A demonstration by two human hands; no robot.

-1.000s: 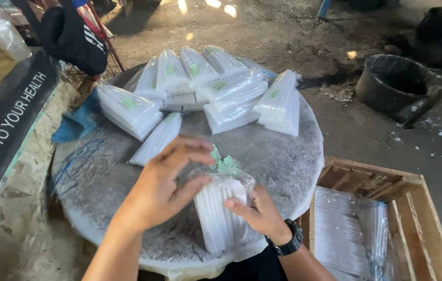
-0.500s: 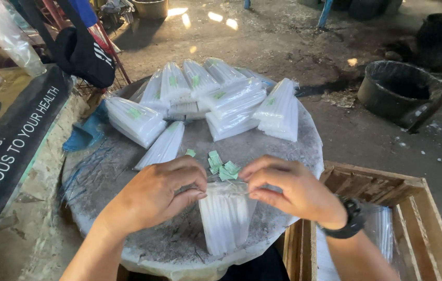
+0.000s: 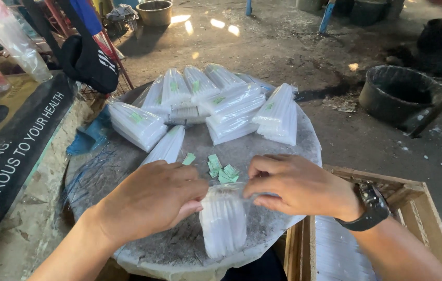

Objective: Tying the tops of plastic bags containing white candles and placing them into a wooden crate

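Dirt floor (image 3: 304, 47), sun-dappled beyond the fingers. Round grey table (image 3: 127, 177). Black tub (image 3: 398, 93) far right; wooden crate (image 3: 418, 208) right.

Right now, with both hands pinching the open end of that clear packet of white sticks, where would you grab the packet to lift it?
Probably across the middle of the clear packet, coming from above with fingers on its two long sides. It lies flat on the round table, long axis toward the person, and the left hand and right hand crowd its far end.
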